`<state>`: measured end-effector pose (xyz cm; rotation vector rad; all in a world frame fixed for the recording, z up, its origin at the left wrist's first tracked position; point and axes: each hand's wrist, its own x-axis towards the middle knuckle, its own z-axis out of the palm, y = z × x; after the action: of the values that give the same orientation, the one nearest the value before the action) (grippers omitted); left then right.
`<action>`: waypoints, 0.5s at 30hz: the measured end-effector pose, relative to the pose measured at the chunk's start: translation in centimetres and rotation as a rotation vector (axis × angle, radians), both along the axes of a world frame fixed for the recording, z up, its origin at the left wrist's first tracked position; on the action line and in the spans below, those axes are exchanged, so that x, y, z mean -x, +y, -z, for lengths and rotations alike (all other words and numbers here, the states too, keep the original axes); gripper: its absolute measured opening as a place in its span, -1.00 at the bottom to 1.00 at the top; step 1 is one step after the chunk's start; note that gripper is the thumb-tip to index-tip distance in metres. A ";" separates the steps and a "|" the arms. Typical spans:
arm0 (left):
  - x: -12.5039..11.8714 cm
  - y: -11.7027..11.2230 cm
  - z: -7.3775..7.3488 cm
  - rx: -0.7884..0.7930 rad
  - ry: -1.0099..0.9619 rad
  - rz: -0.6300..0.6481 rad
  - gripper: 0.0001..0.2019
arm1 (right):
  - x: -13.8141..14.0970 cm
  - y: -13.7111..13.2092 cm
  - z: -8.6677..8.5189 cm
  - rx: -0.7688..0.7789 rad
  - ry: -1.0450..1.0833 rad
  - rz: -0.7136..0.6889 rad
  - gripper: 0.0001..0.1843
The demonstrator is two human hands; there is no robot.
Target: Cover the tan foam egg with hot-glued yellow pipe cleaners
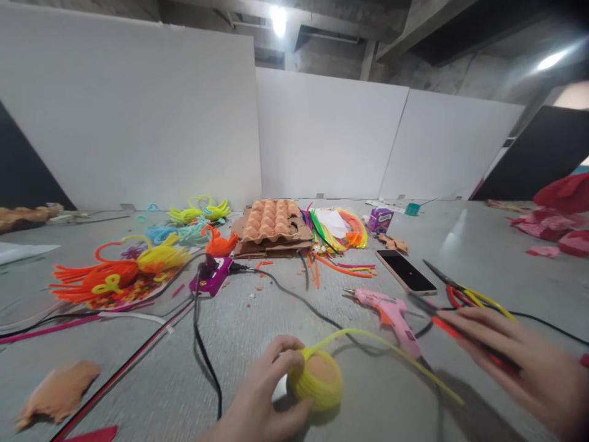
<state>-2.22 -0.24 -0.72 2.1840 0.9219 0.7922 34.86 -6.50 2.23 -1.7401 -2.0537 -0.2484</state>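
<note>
My left hand point(262, 396) grips a brown rounded piece wrapped in a yellow pipe cleaner point(317, 377) on the grey table; a loose yellow tail point(396, 353) runs off to the right. My right hand point(515, 362) lies over red-handled scissors point(453, 294), fingers stretched flat on the handles, the blades pointing away. A pink glue gun point(391, 313) rests between the two hands.
A phone point(405, 271) lies beyond the glue gun. An egg carton point(272, 226), heaps of coloured pipe cleaners point(338, 230), finished fuzzy shapes point(115, 273), a purple device point(212, 276) with black cables point(202, 344), and red fabric point(559, 221) spread over the table.
</note>
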 end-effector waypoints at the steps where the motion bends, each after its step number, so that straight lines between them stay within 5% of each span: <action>1: 0.0 0.0 0.0 0.008 -0.008 -0.001 -0.70 | 1.7 -0.2 -1.0 0.058 -0.015 -0.117 -0.55; 3: 0.0 0.1 0.1 0.026 -0.025 0.002 -0.67 | 5.5 -0.1 -2.7 0.233 -0.060 -0.408 -0.46; 7: -0.1 0.2 -0.1 0.085 -0.067 0.026 -0.69 | 11.7 1.2 -4.5 0.329 -0.142 -0.529 -0.41; 15: -0.3 0.2 -0.4 0.168 -0.104 0.034 -0.71 | 12.8 2.9 -2.3 0.348 -0.269 -0.578 -0.53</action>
<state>-1.96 -0.03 -0.27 1.9894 0.8646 0.7762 22.08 -3.57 4.57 -1.2473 -2.8305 0.0656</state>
